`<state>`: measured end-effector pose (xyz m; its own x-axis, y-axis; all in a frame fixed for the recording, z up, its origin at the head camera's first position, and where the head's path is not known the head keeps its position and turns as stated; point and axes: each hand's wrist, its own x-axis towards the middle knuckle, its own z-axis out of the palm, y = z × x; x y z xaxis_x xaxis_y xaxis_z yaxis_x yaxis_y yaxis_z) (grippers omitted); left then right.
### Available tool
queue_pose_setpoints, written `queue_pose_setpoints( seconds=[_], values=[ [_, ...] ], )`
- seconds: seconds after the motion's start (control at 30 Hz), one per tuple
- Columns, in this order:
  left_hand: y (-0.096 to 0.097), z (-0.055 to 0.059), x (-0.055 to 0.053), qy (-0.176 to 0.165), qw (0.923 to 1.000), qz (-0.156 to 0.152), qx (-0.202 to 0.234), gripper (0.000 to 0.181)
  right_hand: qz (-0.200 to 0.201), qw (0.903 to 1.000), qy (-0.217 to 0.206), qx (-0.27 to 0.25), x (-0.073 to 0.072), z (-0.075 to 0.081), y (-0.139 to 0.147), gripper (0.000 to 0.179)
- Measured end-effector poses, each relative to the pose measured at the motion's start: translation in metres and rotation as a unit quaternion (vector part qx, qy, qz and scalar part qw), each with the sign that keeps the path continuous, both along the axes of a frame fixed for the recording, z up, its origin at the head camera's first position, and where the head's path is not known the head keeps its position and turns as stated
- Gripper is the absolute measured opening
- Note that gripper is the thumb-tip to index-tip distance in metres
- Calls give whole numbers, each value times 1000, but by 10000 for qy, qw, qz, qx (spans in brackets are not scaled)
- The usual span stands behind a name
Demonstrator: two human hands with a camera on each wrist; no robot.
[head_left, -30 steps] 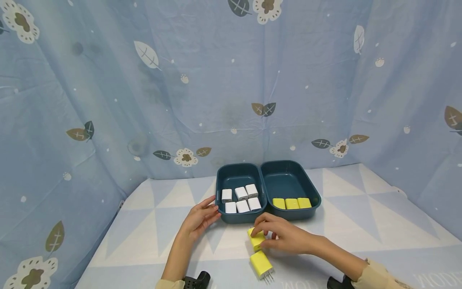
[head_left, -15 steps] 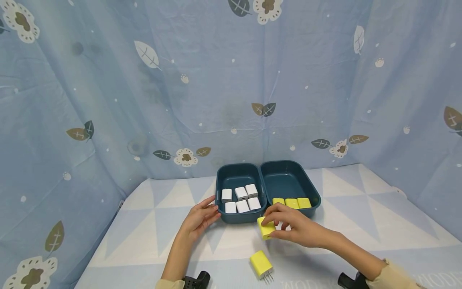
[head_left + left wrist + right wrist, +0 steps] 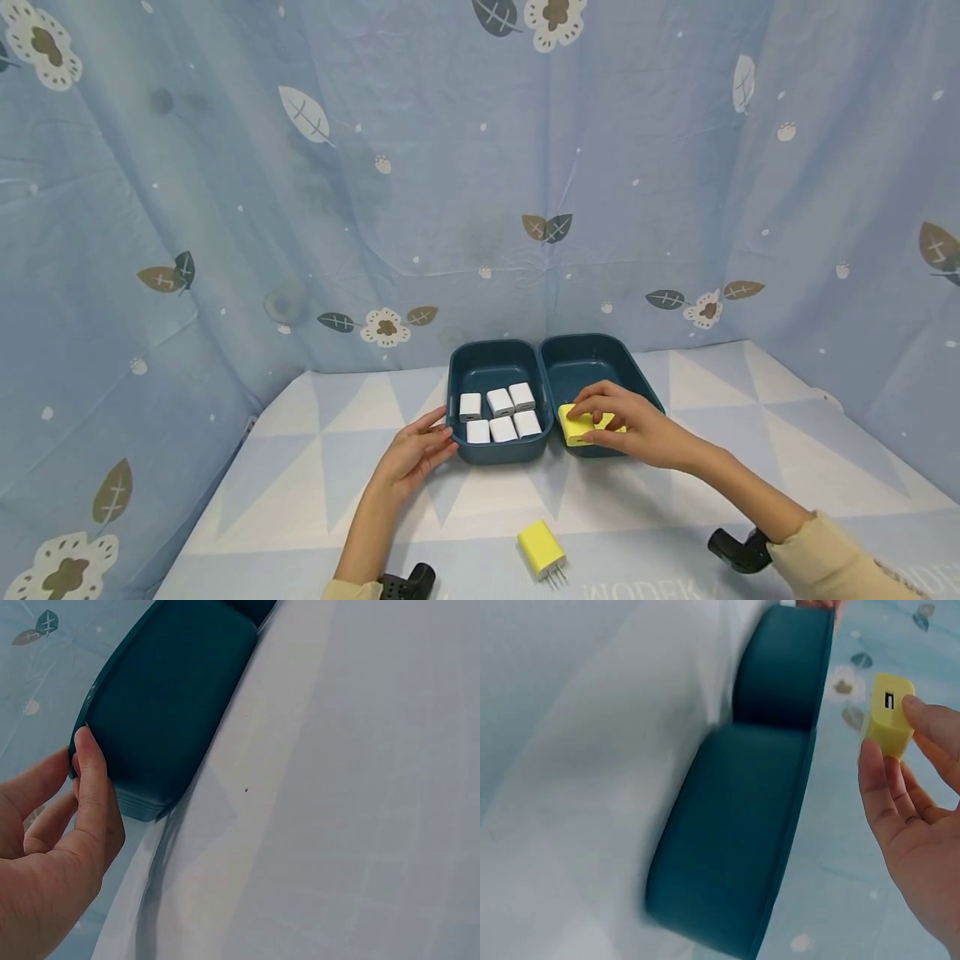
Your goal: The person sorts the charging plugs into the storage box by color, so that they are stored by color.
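My right hand (image 3: pixel 648 427) pinches a yellow USB charger (image 3: pixel 573 427) over the front of the right teal box (image 3: pixel 592 367). In the right wrist view the charger's USB port (image 3: pixel 889 700) faces the camera, with thumb and fingers on its sides. Yellow chargers in that box are mostly hidden behind the hand. My left hand (image 3: pixel 416 457) holds the left teal box (image 3: pixel 498 454) at its front left corner; in the left wrist view the rim (image 3: pixel 85 712) runs between its fingers. White chargers (image 3: pixel 501 403) lie in two rows inside the left box.
Another yellow charger (image 3: pixel 542 548), prongs showing, lies on the patterned tablecloth (image 3: pixel 300 517) in front of the boxes. The two boxes stand side by side near a blue floral curtain (image 3: pixel 480 183) behind the table.
My right hand has lifted the yellow charger from the tablecloth and carried it back and to the right, over the right box. The left hand stays at the left box.
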<state>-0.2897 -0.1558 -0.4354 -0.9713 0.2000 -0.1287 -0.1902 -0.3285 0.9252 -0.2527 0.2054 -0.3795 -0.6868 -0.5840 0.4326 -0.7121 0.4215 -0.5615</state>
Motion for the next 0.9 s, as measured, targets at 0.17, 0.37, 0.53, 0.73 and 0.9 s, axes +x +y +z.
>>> queue_pose_setpoints(
  seconds=[0.17,0.37,0.53,0.73,0.9],
  values=[
    [0,0,0,1,10000,-22,38,53,-134,9998,42,-133,-17,-5,7,25],
    [0,-1,0,10,10000,13,42,52,-227,9995,-27,-216,-36,-12,12,24],
    [0,-1,-2,-39,10000,29,53,52,-258,9993,-56,-255,-48,-14,12,24],
    [0,-1,-2,-48,10000,37,77,52,-594,9981,-162,-95,-59,-16,11,24],
    [0,0,-1,-24,9999,18,96,52,-637,9979,-96,-1,-69,-18,7,26]
  ],
)
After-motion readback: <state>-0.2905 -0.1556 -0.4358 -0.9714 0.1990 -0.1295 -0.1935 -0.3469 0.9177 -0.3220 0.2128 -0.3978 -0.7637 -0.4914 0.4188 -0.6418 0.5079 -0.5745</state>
